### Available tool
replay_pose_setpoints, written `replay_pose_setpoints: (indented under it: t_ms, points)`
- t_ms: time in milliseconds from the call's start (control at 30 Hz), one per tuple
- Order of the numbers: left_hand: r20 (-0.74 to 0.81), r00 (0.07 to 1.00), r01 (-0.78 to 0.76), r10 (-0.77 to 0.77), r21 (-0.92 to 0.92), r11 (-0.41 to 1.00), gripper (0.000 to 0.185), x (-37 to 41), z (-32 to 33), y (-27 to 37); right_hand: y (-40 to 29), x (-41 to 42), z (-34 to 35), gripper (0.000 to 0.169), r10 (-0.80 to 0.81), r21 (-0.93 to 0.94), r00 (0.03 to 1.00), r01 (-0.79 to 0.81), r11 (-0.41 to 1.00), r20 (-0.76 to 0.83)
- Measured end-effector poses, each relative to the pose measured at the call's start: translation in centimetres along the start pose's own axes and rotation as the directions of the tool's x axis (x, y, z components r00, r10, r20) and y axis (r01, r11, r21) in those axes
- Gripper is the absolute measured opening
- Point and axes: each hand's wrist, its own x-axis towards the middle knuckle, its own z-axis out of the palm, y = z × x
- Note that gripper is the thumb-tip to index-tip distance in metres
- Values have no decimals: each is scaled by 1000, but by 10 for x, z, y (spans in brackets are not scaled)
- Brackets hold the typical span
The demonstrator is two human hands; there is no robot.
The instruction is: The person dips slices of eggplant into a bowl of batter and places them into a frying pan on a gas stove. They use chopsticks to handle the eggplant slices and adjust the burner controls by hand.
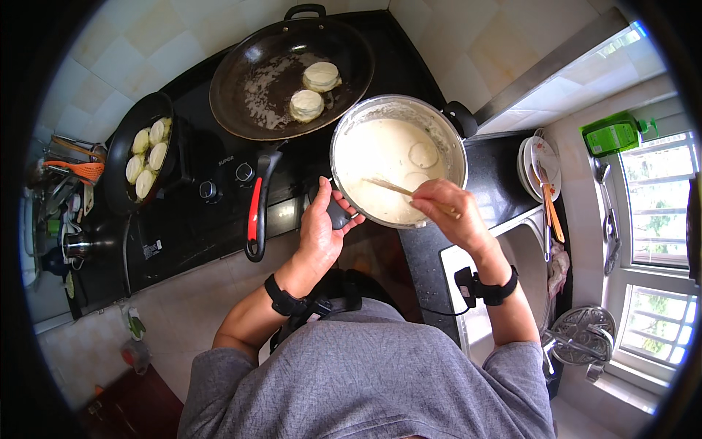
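My left hand [323,219] grips the black side handle [337,213] of a steel pot [464,164]. Pale batter [378,148] fills much of the pot, and two round slices [423,155] lie in it, coated. In my right hand [452,211] is a pair of wooden chopsticks [389,186], their tips dipping into the batter. Beyond the pot a large wok [241,82] sits on the hob, with oil and two battered rounds [322,76] in it. A smaller frying pan [119,159] at the left holds several battered rounds [145,184] in oil.
The wok's red and black handle [258,214] sticks out over the hob's front edge, left of my left hand. Stove knobs [244,172] are nearby. Plates [529,164] and orange-handled utensils [553,214] stand by the sink [521,247]. A green soap bottle [609,134] is near the window.
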Motion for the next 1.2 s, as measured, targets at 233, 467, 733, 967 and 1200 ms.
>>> replay_pose_setpoints:
  t_ms: [233,467,733,967,1200]
  points:
    - [-3,1000,-6,6,-16,1000,35,1,-1,0,20,1,0,10,182,76,983,-183,980,18]
    - [-15,1000,-5,5,-3,1000,36,1,0,0,27,-2,8,12,144,65,990,-143,988,-8]
    - [-18,1000,-13,13,-12,1000,35,2,0,-1,38,0,-1,16,350,219,928,-371,903,128]
    - [-4,1000,-4,4,-12,1000,35,2,0,-1,33,0,-13,29,577,421,800,-586,692,165]
    - [-12,1000,-6,6,12,1000,35,1,0,0,18,2,-42,39,588,502,769,-417,758,-249]
